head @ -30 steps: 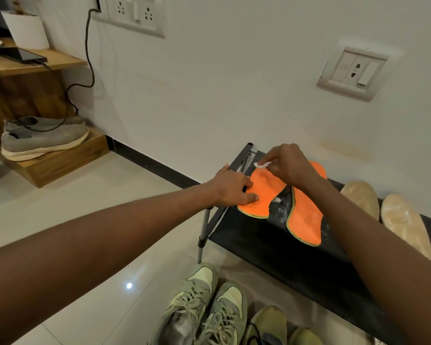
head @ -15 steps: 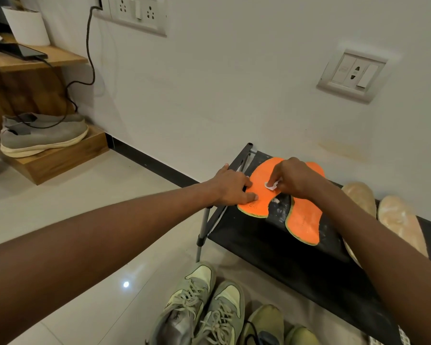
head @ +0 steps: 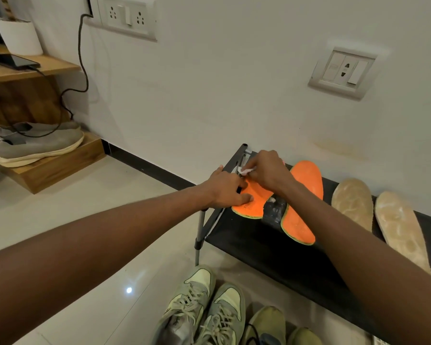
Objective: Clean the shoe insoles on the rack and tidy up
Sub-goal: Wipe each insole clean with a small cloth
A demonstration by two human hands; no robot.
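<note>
Two orange insoles (head: 299,221) lying flat, angled apart on black rack (head: 271,255), two beige insoles (head: 353,210) alongside

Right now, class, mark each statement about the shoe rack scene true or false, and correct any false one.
1. The right hand pinches a white wipe. True.
2. The left hand is lifted clear of the orange insole. False: it presses on it.
3. Two beige insoles lie on the rack. True.
4. The green sneakers sit on top of the rack. False: they are on the floor.
</note>
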